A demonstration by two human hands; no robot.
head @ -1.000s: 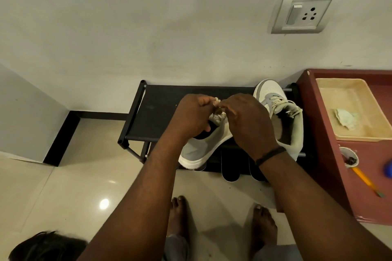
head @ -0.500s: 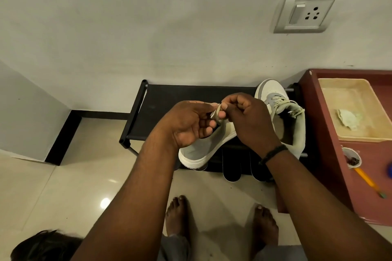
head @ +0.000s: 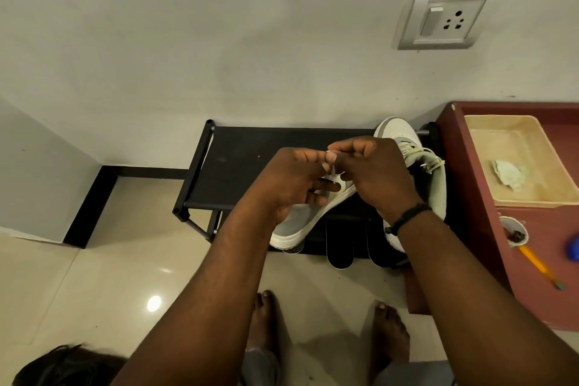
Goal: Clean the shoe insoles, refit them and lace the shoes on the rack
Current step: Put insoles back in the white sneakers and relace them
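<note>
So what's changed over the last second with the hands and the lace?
Both hands have lifted a little above the left shoe, drawing the lace up between them. The left hand now pinches it with the thumb while its lower fingers have loosened; the right hand still pinches it at the top. The right shoe, rack and tray haven't moved.

A single head-worn, wide-angle view looks steeply down from standing height, facing a pale wall (head: 219,41) with a switch-and-socket plate (head: 445,20). The black shoe rack (head: 238,163) sits mid-frame below, a red table (head: 532,260) at right, the wearer's bare feet (head: 388,332) near the bottom edge. Both forearms reach in close.
</note>
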